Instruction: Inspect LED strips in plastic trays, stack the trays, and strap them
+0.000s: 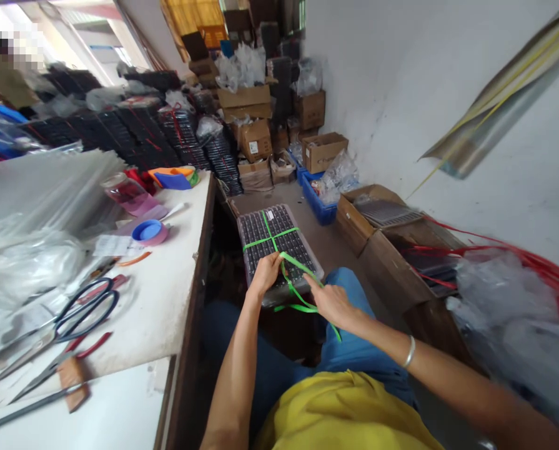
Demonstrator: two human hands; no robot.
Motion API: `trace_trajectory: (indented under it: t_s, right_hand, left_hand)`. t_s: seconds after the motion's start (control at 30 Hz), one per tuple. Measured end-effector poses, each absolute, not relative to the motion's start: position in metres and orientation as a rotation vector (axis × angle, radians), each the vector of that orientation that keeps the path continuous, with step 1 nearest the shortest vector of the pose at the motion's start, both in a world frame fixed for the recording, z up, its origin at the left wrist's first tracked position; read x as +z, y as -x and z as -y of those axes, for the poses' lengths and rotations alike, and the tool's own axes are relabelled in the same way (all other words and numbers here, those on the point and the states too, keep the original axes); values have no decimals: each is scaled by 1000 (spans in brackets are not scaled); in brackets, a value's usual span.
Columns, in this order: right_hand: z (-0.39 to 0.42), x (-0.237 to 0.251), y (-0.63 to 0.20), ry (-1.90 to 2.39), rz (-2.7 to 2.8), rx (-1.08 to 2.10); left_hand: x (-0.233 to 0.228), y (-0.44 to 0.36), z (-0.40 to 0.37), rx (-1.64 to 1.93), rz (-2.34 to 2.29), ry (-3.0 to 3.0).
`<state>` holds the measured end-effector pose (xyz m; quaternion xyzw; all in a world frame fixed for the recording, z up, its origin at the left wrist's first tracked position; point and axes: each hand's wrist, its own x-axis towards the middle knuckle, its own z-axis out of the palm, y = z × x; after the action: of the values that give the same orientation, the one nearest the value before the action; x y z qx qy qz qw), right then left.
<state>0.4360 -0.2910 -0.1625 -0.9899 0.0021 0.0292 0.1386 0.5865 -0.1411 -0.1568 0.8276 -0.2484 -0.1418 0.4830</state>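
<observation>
Item: stack of black trays (274, 240), wrapped in clear film, resting on the person's knees between the white table (167, 300) and the cardboard boxes at the right. A green strap (272, 234) crosses its top lengthwise and crosswise.

Left hand (264, 274): fingers closed on the near edge of the stack, pinching the strap where it leaves the top.

Right hand (331, 303): closed on the loose strap end, which loops below the stack.

Handling note: the tie looks best made with the strap kept taut and centred on the cross, the left hand steadying the stack so it does not slide off the lap.

Containers: open cardboard box (377, 215), holding a flat grey tray; second box (420, 262), dark trays and red straps inside; blue crate (320, 206), clear bags piled above it.

On the table: scissors (80, 312), blue-and-pink tape roll (150, 232), clear bags.
</observation>
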Motion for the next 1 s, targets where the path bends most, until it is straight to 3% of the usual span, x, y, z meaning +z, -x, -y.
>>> trace_trajectory:
  t_s: [0.13, 0.4, 0.63, 1.0]
  right_hand:
    - [297, -180, -447, 2608, -63, -186]
    - [268, -221, -449, 2131, 230, -391]
    - [280, -200, -457, 1945, 418, -304]
    - [238, -201, -454, 1550, -43, -71]
  left_hand:
    - [-158, -582, 140, -308, 546, -1991]
    - [-167, -579, 142, -284, 455, -1915]
    - [-166, -578, 142, -274, 402, -1897]
    - [-161, -571, 161, -54, 268, -2108]
